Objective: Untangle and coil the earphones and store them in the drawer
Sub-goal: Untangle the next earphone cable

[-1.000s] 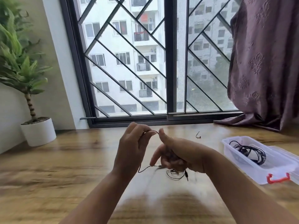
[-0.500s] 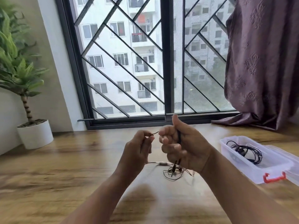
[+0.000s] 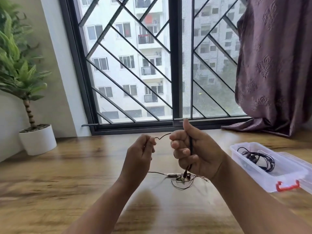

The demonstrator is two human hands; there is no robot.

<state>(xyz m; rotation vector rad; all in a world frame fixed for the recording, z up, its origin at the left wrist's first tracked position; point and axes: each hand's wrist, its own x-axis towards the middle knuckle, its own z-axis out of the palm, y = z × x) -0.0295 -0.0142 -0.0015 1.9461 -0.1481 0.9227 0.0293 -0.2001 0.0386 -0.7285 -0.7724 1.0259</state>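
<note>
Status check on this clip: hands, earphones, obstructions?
Left hand and right hand both pinch the earphone cable. Tangle remains on table. Nothing obstructing.

Thin black earphones (image 3: pixel 191 146), wound around fingers (image 3: pixel 183 152), apparently still tangled below

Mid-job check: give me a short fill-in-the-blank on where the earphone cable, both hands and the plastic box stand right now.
1. The right hand has the earphone cable wound around its ____.
2. The left hand pinches the cable's free end, so both hands are ____ on the cable.
3. The loose tangle lies on the wooden ____.
4. The clear plastic box with the red latch holds another ____ cable.

Missing words: fingers; shut; table; black
</note>
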